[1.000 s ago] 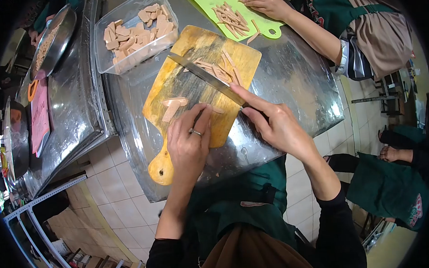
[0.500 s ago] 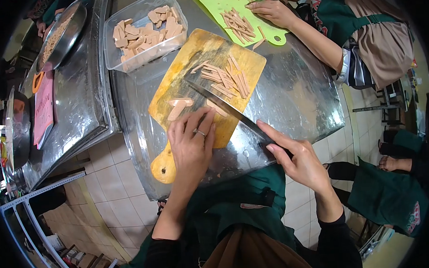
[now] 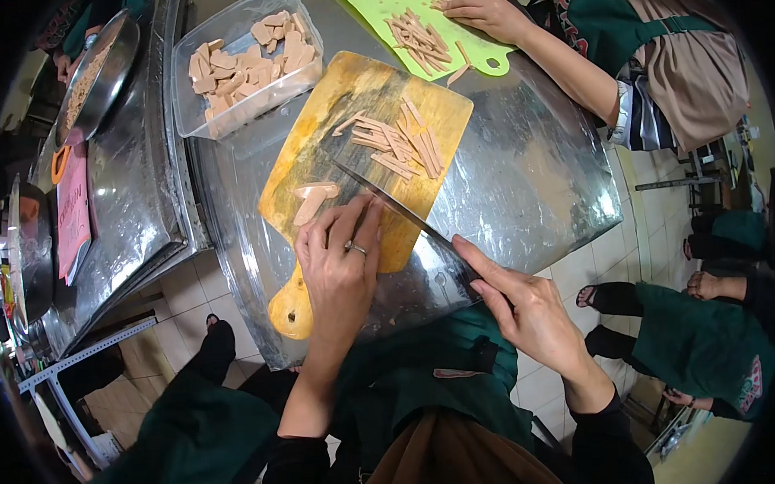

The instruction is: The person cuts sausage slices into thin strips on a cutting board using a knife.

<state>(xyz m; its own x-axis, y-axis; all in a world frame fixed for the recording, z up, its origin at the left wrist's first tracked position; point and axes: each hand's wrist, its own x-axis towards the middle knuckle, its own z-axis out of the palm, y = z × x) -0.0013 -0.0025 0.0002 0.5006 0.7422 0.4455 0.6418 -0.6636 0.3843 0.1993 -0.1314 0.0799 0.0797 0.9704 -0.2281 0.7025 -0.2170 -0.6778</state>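
My right hand [image 3: 529, 314] grips the dark handle of a long kitchen knife [image 3: 403, 210], its blade slanting across the wooden cutting board [image 3: 301, 142]. Beside the blade, the bent fingers of my left hand [image 3: 341, 257] press down on a pinkish-beige slice, mostly hidden beneath the fingertips. A ring sits on one finger. Two more pinkish-beige slices [image 3: 315, 200] lie overlapped left of the knife tip. Beyond the blade rests a loose pile of thin cut strips [image 3: 399, 143].
A clear plastic container [image 3: 251, 96] of similar pieces stands at the back left. Another person's hand [image 3: 486, 17] is over a green cutting board [image 3: 387, 26] with strips. On the left table are a metal bowl [image 3: 108, 81] and a pink booklet [image 3: 73, 212]. A person in green [image 3: 188, 424] is behind left.
The knife has moved down and toward my left fingertips, its blade now more edge-on. The slice under my left fingers is more covered. A person has come into view at lower left.
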